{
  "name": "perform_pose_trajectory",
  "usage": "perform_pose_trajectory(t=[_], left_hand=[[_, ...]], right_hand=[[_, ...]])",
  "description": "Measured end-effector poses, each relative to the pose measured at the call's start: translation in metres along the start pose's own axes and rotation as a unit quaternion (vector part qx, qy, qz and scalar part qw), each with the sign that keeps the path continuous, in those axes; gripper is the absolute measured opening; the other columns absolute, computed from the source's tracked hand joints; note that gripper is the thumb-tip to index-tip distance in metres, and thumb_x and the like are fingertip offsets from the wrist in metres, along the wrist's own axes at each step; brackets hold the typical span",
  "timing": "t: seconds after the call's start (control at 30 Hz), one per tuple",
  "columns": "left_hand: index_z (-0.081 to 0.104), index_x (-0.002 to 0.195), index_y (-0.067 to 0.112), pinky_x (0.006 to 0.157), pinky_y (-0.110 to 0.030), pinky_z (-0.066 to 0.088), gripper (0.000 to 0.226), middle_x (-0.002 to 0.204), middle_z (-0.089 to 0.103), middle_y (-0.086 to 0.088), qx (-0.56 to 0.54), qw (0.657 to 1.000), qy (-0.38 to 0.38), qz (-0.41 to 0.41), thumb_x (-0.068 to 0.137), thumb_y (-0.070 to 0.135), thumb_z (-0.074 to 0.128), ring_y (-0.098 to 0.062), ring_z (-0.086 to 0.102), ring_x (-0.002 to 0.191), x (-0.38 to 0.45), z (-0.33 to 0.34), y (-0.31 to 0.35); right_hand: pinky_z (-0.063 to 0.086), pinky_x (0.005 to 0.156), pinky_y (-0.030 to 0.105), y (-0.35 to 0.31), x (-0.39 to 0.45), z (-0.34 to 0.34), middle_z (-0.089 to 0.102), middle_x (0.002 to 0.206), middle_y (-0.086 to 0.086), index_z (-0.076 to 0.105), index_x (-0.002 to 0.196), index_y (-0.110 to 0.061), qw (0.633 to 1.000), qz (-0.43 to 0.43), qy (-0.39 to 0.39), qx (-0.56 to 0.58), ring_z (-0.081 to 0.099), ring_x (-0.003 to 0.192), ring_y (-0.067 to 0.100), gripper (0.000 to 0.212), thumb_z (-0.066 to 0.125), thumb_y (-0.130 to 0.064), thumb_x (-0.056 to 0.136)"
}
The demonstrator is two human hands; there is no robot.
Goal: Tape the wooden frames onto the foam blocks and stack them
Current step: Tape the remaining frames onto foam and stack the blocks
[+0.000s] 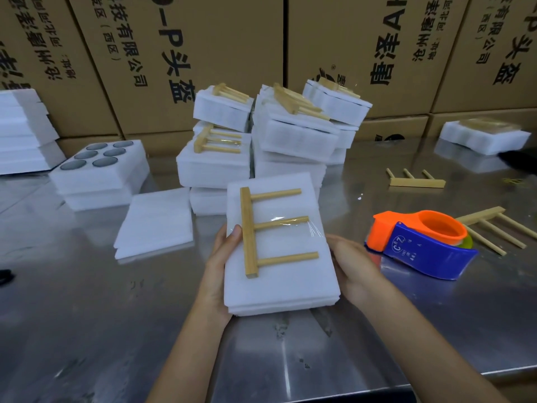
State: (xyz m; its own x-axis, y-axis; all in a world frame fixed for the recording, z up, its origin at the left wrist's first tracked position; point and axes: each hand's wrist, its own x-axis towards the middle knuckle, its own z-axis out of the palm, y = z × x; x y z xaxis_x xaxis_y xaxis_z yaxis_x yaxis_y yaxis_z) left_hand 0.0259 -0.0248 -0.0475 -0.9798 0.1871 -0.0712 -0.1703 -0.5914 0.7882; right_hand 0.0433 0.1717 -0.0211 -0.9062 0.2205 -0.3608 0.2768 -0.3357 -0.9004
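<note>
While both hands held it above the desk (87, 330), the foam block (279, 283) lay between them, flat side up. Left hand (216, 274): thumb curled over the block's left edge beside the frame's spine, remaining fingers hidden beneath. Right hand (353, 271): clasped the block's right edge, fingers tucked under and out of sight. Frame (250, 231): wooden, comb-shaped, three pegs pointing right, resting on the block's top; clear tape (293, 228) crossed the middle peg. Stack (261, 135): finished blocks with frames, piled behind, against the cartons (174, 39). Dispenser (421, 245): orange and blue, on the desk just right of the right hand. Loose frames (417, 181): two, on the desk at right. Foam tray (98, 170) with round holes: at left.
</note>
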Motion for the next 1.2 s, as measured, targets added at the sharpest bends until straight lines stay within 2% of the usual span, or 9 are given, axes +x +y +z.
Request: perform_pose_trajectory(t=[0.13,0.23,0.33,0.47,0.6,0.73,0.83,0.97,1.2], left_hand=[[0.053,0.141,0.024,0.106,-0.063,0.041,0.058,0.137,0.06,-0.015,0.019,1.0,-0.013,0.007,0.087,0.037,0.069,-0.039,0.056,0.127,0.0,-0.001,-0.002],[0.055,0.138,0.028,0.101,-0.057,0.049,0.057,0.134,0.063,-0.012,0.034,0.999,-0.017,0.016,0.084,0.038,0.071,-0.035,0.061,0.122,0.0,-0.002,-0.003],[0.054,0.141,0.026,0.107,-0.062,0.041,0.059,0.137,0.061,-0.014,0.018,1.0,-0.016,0.005,0.085,0.039,0.07,-0.037,0.058,0.126,0.0,-0.004,-0.001],[0.052,0.142,0.025,0.109,-0.064,0.038,0.063,0.138,0.059,-0.014,0.009,1.0,-0.014,0.007,0.084,0.039,0.071,-0.038,0.056,0.128,0.0,-0.005,0.0],[0.05,0.142,0.029,0.1,-0.052,0.05,0.065,0.136,0.062,-0.01,0.044,0.998,-0.016,0.032,0.082,0.037,0.072,-0.032,0.061,0.122,-0.001,0.001,-0.002],[0.05,0.14,0.032,0.095,-0.05,0.054,0.066,0.129,0.067,-0.005,0.075,0.996,-0.014,0.039,0.079,0.038,0.074,-0.029,0.066,0.116,-0.001,0.002,-0.004],[0.051,0.14,0.032,0.098,-0.054,0.051,0.069,0.128,0.067,-0.007,0.072,0.997,0.0,0.033,0.077,0.039,0.077,-0.029,0.066,0.115,0.0,0.001,-0.005],[0.054,0.138,0.031,0.099,-0.054,0.051,0.072,0.128,0.067,-0.008,0.081,0.996,0.007,0.037,0.072,0.043,0.081,-0.031,0.065,0.116,-0.001,0.001,-0.004],[0.059,0.135,0.022,0.103,-0.054,0.048,0.055,0.134,0.063,-0.014,0.055,0.998,-0.017,0.038,0.085,0.04,0.072,-0.035,0.061,0.122,-0.004,0.004,-0.006]], right_hand=[[0.04,0.112,0.049,0.002,0.007,-0.007,0.065,0.124,0.022,0.068,0.116,0.002,0.996,0.058,-0.062,0.042,0.059,0.11,0.034,0.031,0.046,-0.001,0.095],[0.038,0.112,0.047,0.004,0.01,-0.012,0.067,0.121,0.018,0.066,0.118,0.004,0.989,0.086,-0.094,0.075,0.059,0.115,0.034,0.034,0.043,0.003,0.093],[0.032,0.117,0.045,0.002,0.015,-0.018,0.057,0.138,0.017,0.057,0.135,0.001,0.985,0.086,-0.112,0.098,0.049,0.133,0.032,0.039,0.045,-0.002,0.098],[0.047,0.092,0.028,-0.012,0.014,-0.015,0.064,0.118,0.01,0.06,0.133,-0.002,0.991,0.079,-0.098,0.035,0.057,0.095,0.019,0.037,0.048,-0.003,0.098],[0.053,0.093,0.033,-0.012,0.019,-0.021,0.066,0.125,0.018,0.061,0.126,0.007,0.994,0.084,-0.044,0.051,0.064,0.103,0.026,0.034,0.053,0.006,0.093],[0.059,0.067,0.026,-0.007,0.016,-0.027,0.076,0.091,0.009,0.068,0.109,0.002,0.997,0.061,-0.026,0.04,0.071,0.077,0.017,0.019,0.055,-0.001,0.096],[0.055,0.067,0.026,-0.01,0.013,-0.026,0.076,0.075,0.004,0.068,0.097,-0.004,0.999,0.039,-0.014,0.028,0.07,0.076,0.015,0.019,0.058,-0.021,0.099],[0.055,0.077,0.029,-0.016,0.001,-0.023,0.077,0.095,0.008,0.071,0.102,-0.005,0.999,0.015,-0.036,-0.033,0.073,0.092,0.019,0.05,0.067,-0.052,0.087],[0.054,0.081,0.027,-0.019,-0.021,-0.024,0.078,0.098,0.001,0.077,0.104,-0.014,0.988,-0.042,-0.091,-0.116,0.074,0.092,0.015,0.046,0.072,-0.054,0.082]])
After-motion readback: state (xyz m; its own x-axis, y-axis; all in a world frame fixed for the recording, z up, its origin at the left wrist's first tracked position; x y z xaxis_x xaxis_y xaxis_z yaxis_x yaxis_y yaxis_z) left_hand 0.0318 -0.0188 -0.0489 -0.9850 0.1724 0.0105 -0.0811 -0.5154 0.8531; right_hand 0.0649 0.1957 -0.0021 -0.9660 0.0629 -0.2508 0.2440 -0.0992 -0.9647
